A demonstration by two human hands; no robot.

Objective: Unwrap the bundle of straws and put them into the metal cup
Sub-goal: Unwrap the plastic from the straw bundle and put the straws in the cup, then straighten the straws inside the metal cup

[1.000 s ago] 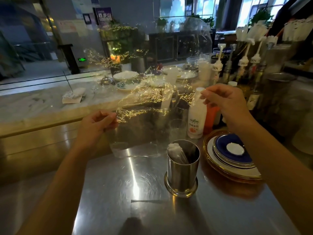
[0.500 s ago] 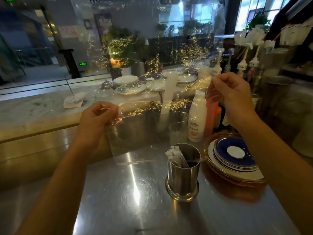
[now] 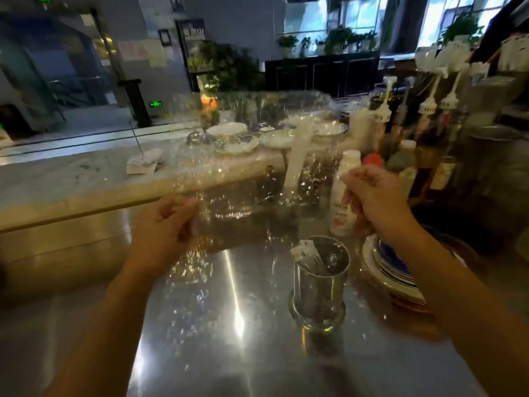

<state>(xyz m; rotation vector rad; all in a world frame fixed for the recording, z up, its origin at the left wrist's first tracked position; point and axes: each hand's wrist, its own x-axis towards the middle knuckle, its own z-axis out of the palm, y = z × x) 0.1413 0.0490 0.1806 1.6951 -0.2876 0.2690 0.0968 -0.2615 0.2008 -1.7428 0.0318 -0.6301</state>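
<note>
Both hands had dropped lower than they were a moment before, and the clear wrapper [image 3: 252, 179] had sagged down with them. On the left, the left hand [image 3: 164, 230] was pinched tight on one edge of that crinkly wrapper. The wrapper was stretched in the air between the two hands, over the shiny metal counter [image 3: 200, 339]. It looked empty, though the picture was blurry, so a straw could have been stuck inside.

Next came the metal cup [image 3: 319, 285], standing upright on the counter. The straws [image 3: 305, 252] were already in it, leaning to one side, with their white paper tops poking out at the rim.

On the right, the right hand [image 3: 372, 196] was closed on the other edge of the wrapper, just in front of a white bottle [image 3: 342, 202]. A stack of plates [image 3: 392, 270] sat beside the cup.

So the job looked nearly done. The next move probably called for scrunching up the wrapper and putting it aside, away from the cup, so it would not knock the straws out
</note>
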